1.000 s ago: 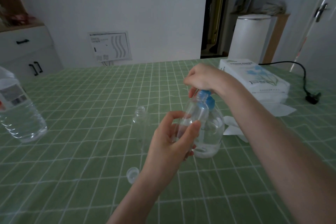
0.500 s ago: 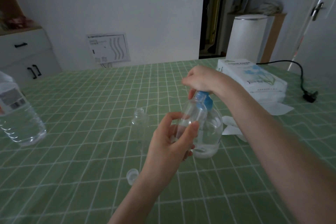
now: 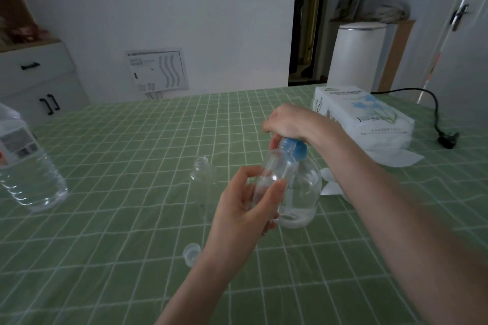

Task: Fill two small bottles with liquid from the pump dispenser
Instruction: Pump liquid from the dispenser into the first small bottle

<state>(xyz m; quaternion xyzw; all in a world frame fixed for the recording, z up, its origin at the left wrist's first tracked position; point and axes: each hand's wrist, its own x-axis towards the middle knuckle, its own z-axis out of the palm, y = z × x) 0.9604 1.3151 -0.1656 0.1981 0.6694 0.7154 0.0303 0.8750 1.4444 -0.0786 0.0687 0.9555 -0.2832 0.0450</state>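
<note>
Little has shifted: the left hand [image 3: 245, 208] still grips the tilted small bottle [image 3: 274, 174] under the blue pump head [image 3: 295, 148] of the pump dispenser [image 3: 301, 192], the right hand [image 3: 287, 124] stays curled over that head, so first filling seems underway, the second small bottle [image 3: 202, 174] waiting uncapped just left.

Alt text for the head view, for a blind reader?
A left hand holds a small clear bottle against the blue pump head of a pump dispenser; the right hand grips that head from above. A second small bottle, uncapped, and a loose cap sit on the green checked tablecloth.
</note>
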